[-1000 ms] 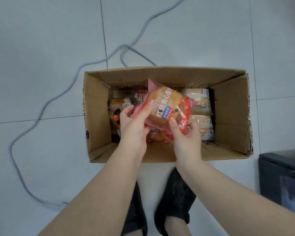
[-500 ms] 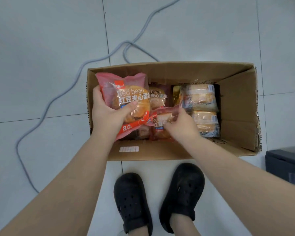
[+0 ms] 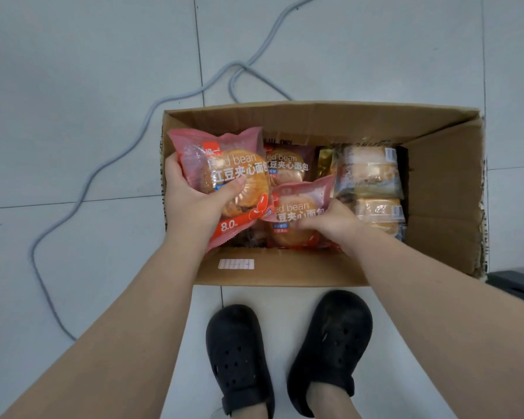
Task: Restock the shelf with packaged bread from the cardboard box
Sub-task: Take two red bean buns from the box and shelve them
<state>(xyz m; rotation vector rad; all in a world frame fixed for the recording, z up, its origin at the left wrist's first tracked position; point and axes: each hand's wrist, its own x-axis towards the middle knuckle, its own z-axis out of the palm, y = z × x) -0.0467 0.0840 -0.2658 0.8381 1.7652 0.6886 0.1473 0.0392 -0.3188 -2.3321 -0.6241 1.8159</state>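
- Brown corrugated cardboard box (image 3: 315,122): open-topped, on the pale tiled floor (image 3: 73,86), centre of the frame; a small white label (image 3: 236,264) on its near wall.
- Left hand (image 3: 194,204): at the box's left wall, fingers clamped around a pink red bean bread pack (image 3: 224,176), thumb pressed across the printed front. A second ago both hands held this pack over the middle of the box; it has since passed to the left hand alone and moved left.
- Right hand (image 3: 330,222): low inside the box, centre of frame, fingers pinched on the edge of a second red bean pack (image 3: 297,204), which is tilted up off the stock beneath. Half a second ago this hand was only just arriving there.
- Third red bean pack (image 3: 288,167): lying flat toward the far wall, untouched.
- Clear-wrapped pale loaves (image 3: 369,173): stacked at the right of the contents, with another (image 3: 378,213) just below in the frame; a gold-coloured wrapper (image 3: 325,161) beside them.
- Grey cable (image 3: 170,101): looping over the floor, upper left and top of frame, clear of the box.
- Black clogs (image 3: 242,355): bottom centre, just short of the box's near wall.
- Dark object (image 3: 518,282): right edge; too little shows to name it.
- Shelf: not in view.
- Reading: the handover freed the right hand, so two packs look set to go in one trip; nothing is shelved from this load yet, and plenty of stock remains.
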